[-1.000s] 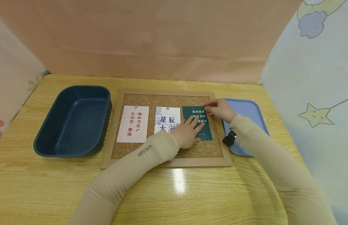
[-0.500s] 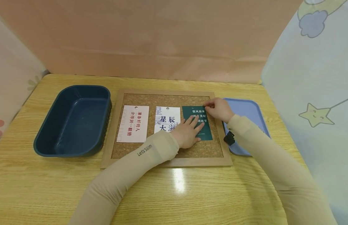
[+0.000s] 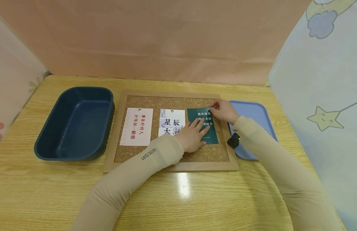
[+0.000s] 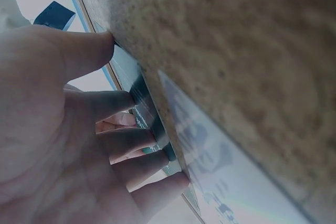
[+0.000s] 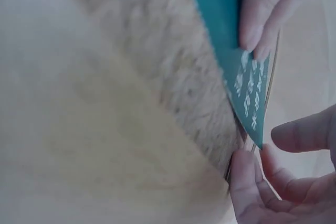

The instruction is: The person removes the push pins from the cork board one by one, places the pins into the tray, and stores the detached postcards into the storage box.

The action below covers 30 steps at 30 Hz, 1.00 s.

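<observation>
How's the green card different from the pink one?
The green card is dark with white print, the pink card pale with red print. White rows run across the green card; red columns run down the pink card. The left hand spreads over the green card and the right hand is at its corner; no hand is on the pink card. Both lie on the corkboard.

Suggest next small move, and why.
Probably have the right hand press the upper right corner of the green card onto the cork board: its fingers are there, that corner looks raised, and the left hand lies spread over the card.
</observation>
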### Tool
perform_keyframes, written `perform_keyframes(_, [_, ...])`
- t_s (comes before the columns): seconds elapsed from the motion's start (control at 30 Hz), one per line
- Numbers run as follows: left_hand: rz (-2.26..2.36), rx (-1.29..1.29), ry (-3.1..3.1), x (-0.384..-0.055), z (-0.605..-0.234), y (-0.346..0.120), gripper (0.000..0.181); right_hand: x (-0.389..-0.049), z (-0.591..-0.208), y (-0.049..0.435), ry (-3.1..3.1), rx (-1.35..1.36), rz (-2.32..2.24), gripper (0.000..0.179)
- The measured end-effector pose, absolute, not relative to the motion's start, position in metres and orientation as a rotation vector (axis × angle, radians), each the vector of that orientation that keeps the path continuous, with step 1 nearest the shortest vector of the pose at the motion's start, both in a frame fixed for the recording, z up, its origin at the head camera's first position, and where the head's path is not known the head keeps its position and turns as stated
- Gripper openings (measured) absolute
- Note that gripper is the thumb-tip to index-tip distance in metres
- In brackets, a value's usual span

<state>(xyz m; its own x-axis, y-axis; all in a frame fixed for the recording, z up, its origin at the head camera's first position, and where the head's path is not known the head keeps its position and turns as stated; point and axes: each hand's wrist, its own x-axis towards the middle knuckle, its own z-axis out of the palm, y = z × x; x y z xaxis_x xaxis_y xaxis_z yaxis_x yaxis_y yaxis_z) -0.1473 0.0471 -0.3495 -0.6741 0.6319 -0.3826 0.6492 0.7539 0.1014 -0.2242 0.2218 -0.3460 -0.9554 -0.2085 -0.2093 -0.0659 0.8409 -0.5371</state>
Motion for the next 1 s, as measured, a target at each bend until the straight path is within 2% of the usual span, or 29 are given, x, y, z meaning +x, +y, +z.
perform_keyframes(0.4, [-0.066,0.976,2.561,-0.1492,-0.3474,0.0462,0.065,-0.2223,-0.3370,0.2200,2.452,0.017,-1.200,0.038])
perform_keyframes(1.0, [-0.051,0.971,2.543,-0.1470,-0.3457,0.0462,0.065,-0.2212,-0.3355,0.2216,2.300,0.124,-1.248,0.048])
